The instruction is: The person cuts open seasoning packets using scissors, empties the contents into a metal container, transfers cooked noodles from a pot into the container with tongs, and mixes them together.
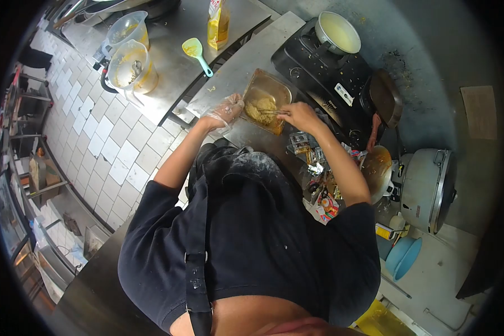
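In front of me a rectangular metal pan (pixel 286 92) stands tilted in view, with a mound of pale yellow mash-like food (pixel 260 108) in its near part. My left hand (pixel 228 110), in a clear plastic glove, is closed at the pan's left rim. A thin utensil (pixel 270 112) reaches into the food from my right hand (pixel 300 116), which is bare and closed around its end. Whether the utensil is a fork or a pair of chopsticks is too small to tell.
A black gas stove (pixel 319 73) carries a white pot (pixel 338 32). Packets and wrappers (pixel 326 205) clutter the counter by my right forearm, near a large pot (pixel 420 190). On the left table are plastic jugs (pixel 133 67), a mint scoop (pixel 194 49) and a yellow pouch (pixel 218 27).
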The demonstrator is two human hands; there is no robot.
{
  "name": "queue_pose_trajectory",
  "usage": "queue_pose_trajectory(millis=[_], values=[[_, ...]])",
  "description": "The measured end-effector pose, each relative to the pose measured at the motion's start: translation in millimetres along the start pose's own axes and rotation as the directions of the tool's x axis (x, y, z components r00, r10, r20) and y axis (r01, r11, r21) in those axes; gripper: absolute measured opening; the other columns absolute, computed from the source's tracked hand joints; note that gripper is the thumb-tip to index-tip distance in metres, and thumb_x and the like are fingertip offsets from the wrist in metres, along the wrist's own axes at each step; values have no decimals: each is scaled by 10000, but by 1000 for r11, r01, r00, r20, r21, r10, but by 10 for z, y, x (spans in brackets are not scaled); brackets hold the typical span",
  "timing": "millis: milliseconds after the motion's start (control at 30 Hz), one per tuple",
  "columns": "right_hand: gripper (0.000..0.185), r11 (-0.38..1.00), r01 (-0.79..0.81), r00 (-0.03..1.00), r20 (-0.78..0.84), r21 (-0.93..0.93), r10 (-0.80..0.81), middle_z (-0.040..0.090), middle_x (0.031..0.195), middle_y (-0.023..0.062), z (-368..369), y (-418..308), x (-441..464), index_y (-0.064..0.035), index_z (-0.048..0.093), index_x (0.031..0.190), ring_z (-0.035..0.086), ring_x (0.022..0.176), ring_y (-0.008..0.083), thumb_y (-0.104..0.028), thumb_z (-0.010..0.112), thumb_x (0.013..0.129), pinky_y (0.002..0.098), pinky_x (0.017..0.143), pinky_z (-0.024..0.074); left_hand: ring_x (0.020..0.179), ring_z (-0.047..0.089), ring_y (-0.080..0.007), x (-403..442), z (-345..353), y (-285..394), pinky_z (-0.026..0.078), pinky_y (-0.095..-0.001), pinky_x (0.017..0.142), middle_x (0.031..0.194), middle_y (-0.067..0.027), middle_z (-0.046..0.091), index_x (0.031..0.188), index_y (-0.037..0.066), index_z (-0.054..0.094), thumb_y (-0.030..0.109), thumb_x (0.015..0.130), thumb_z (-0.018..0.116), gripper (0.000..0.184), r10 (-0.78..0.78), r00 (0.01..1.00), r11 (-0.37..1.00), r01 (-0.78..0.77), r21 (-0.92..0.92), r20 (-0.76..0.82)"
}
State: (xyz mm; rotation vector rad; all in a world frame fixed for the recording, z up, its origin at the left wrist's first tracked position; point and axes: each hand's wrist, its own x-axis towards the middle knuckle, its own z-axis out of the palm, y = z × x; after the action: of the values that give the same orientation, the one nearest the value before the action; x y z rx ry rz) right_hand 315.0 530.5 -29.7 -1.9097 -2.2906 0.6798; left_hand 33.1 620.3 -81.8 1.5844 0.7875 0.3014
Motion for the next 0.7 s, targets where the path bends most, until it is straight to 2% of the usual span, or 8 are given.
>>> queue_pose_trajectory(millis=[167, 267, 367, 467, 500, 633, 667, 700], values=[[305, 989, 10, 998, -62, 148, -1, 698, 865, 145, -304, -153, -462, -99, 678, 964, 653, 844, 363, -383, 662, 856, 449, 736, 510, 672, 486, -149, -164, 133, 136, 422, -322, 622, 754, -30, 502, 997, 70, 497, 350, 993, 477, 281, -43, 998, 994, 40, -105, -35], [278, 956, -174, 985, -37, -236, 170, 684, 817, 129, -629, -282, -670, -97, 629, 929, 674, 798, 321, -355, 679, 839, 443, 697, 519, 673, 512, -152, -183, 164, 149, 437, -321, 637, 752, -61, 533, 1019, 66, 506, 354, 993, 474, 291, -29, 994, 999, 33, 37, -106], [252, 863, -302, 952, -75, -405, 298, 683, 825, 129, -812, -592, -674, -80, 651, 951, 676, 818, 321, -302, 685, 836, 420, 692, 534, 707, 581, -247, -184, 176, 268, 458, -375, 674, 774, -141, 583, 1060, 57, 511, 345, 989, 474, 299, -86, 996, 988, 90, 128, -32], [199, 810, -344, 939, -171, -475, 298, 687, 783, 152, -460, -676, -374, -60, 674, 896, 689, 776, 321, -251, 657, 843, 403, 669, 551, 723, 531, -243, -121, 285, 237, 432, -371, 685, 765, -127, 536, 1100, 47, 509, 282, 993, 476, 261, 93, 991, 961, -65, 269, -95], [175, 760, -385, 923, -225, -523, 312, 692, 763, 151, -328, -654, -276, -48, 688, 839, 694, 749, 314, -212, 629, 855, 388, 661, 556, 755, 547, -296, -129, 315, 283, 435, -397, 708, 794, -163, 552, 1110, 47, 502, 289, 993, 472, 271, 140, 986, 945, -106, 308, -91], [161, 832, -294, 956, -122, -470, 268, 698, 807, 177, 25, -383, -98, -48, 712, 835, 698, 763, 332, -176, 615, 840, 408, 685, 564, 838, 573, -395, -148, 397, 483, 439, -445, 756, 872, -222, 587, 1133, 58, 487, 318, 996, 456, 295, 181, 983, 952, -168, 255, -29], [179, 878, -277, 959, -50, -390, 280, 698, 825, 186, -45, -415, -199, -39, 712, 862, 694, 791, 347, -191, 620, 848, 421, 705, 560, 917, 572, -466, -173, 430, 550, 439, -497, 776, 912, -275, 611, 1085, 31, 511, 323, 977, 465, 315, 150, 986, 955, -127, 267, -69], [200, 915, -264, 958, 31, -304, 286, 697, 843, 196, -77, -434, -311, -30, 712, 888, 690, 819, 362, -207, 625, 855, 434, 724, 556, 917, 572, -466, -192, 432, 588, 439, -497, 776, 912, -275, 611, 1085, 31, 511, 323, 977, 465, 315, 148, 986, 957, -124, 263, -74]])
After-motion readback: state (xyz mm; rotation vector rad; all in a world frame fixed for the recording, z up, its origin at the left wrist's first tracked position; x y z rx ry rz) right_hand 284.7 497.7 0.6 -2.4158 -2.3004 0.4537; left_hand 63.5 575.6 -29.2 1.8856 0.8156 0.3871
